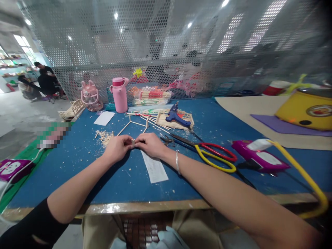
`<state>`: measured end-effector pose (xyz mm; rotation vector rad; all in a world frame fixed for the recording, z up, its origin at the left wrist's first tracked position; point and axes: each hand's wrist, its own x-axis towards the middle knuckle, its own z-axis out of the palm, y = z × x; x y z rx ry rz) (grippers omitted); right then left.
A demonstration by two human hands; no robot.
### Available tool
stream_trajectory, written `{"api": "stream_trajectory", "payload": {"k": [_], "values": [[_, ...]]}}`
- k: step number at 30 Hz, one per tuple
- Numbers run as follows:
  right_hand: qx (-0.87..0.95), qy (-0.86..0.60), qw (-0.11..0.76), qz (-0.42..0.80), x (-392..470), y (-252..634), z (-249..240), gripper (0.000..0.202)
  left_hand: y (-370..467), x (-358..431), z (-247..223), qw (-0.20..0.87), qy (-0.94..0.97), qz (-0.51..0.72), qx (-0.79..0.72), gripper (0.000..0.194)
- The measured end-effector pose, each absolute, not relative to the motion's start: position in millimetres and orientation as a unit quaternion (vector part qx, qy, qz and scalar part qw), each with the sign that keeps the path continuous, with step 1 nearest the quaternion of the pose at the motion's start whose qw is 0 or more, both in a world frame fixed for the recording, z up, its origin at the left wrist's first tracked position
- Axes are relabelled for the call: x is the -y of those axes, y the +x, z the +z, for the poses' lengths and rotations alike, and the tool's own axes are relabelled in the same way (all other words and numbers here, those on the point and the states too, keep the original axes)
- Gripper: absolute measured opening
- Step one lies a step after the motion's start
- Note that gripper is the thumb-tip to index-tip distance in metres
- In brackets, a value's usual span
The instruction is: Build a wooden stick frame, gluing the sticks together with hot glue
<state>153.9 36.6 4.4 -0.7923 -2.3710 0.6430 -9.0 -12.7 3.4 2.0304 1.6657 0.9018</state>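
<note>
Over the middle of the blue tabletop, my left hand [117, 148] and my right hand [153, 144] meet, fingertips pinched. Between them is a small bundle of short wooden stick pieces [133, 142], gripped from both sides. Just behind the hands lies a thin wooden stick frame [137, 122] with short uprights at its corners. A heap of cut stick bits [104, 137] is beside my left hand. A printed paper strip [155, 169] lies partly under my right hand. Large scissors with red and yellow handles [215, 155] rest right of my right wrist, near small dark pliers [166, 139].
A blue glue gun [176, 117] lies on a wooden stick structure [162, 119] at the back. Behind stand a pink bottle [120, 97] and a pink transparent cup [90, 98]. A purple power strip [259, 157] with a yellow cable and a yellow pot [306, 109] are at right.
</note>
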Motion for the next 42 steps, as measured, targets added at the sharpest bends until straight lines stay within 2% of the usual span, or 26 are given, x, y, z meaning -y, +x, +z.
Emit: {"api": "stream_trajectory", "payload": {"k": [7, 13, 19, 38, 42], "values": [[0.886, -0.300, 0.272, 0.227, -36.0, 153.5, 4.9, 0.011, -8.9, 12.3, 3.0, 0.175, 0.705, 0.315, -0.611, 0.011], [0.888, -0.300, 0.266, 0.226, -33.8, 152.7, 7.7, 0.014, -10.0, 16.8, -3.1, 0.124, 0.747, 0.327, -0.566, 0.048], [0.895, -0.310, 0.253, 0.198, -34.0, 152.2, 8.6, 0.013, -9.1, 22.3, -5.4, 0.049, 0.763, 0.303, -0.569, 0.031], [0.878, -0.311, 0.272, 0.241, -37.2, 148.9, 4.1, 0.014, -8.7, 16.2, -1.0, 0.093, 0.755, 0.368, -0.535, 0.024], [0.867, -0.328, 0.273, 0.258, -39.2, 148.1, 1.1, 0.019, -9.2, 14.6, -3.3, 0.102, 0.747, 0.386, -0.532, 0.020]]}}
